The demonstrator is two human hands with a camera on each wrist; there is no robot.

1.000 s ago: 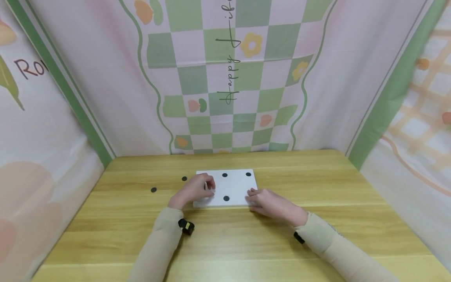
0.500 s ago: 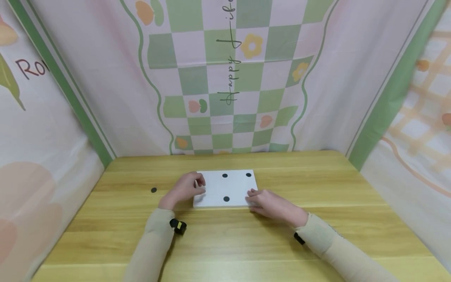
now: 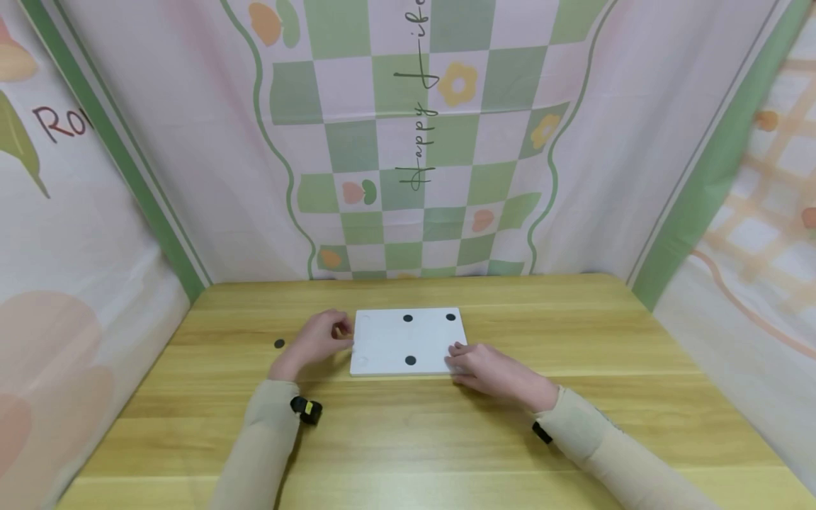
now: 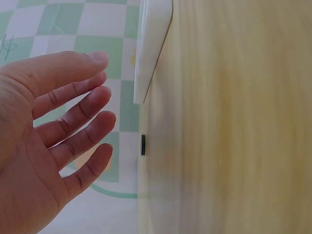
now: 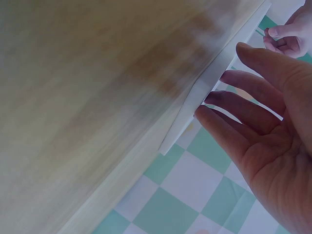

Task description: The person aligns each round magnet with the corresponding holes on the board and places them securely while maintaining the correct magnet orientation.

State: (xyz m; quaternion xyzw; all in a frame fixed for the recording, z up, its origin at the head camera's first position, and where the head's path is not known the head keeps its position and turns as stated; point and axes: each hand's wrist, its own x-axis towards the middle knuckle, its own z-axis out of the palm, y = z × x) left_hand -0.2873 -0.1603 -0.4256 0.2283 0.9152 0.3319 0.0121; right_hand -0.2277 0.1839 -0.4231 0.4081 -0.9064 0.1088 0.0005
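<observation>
A white rectangular board (image 3: 382,341) lies flat on the wooden table. Black round discs (image 3: 411,360) sit on its middle and far right corner, and faint round marks show along its left side. Just off the left edge hovers my left hand (image 3: 316,341), its loosely bent fingers apart and holding nothing in the left wrist view. One loose black disc (image 3: 279,343) lies on the table left of that hand. A disc (image 4: 143,145) also shows beyond the fingers in the left wrist view. My right hand (image 3: 489,368) rests fingertips on the board's near right corner.
The wooden table (image 3: 408,439) meets a patterned cloth backdrop (image 3: 421,177) at its far edge. Further cloth panels hang at the left and right sides. Each sleeve cuff carries a small black camera (image 3: 307,409).
My left hand has moved left, from over the board to beside it. The loose disc nearest the board is now hidden from the head view. My right hand has stayed put.
</observation>
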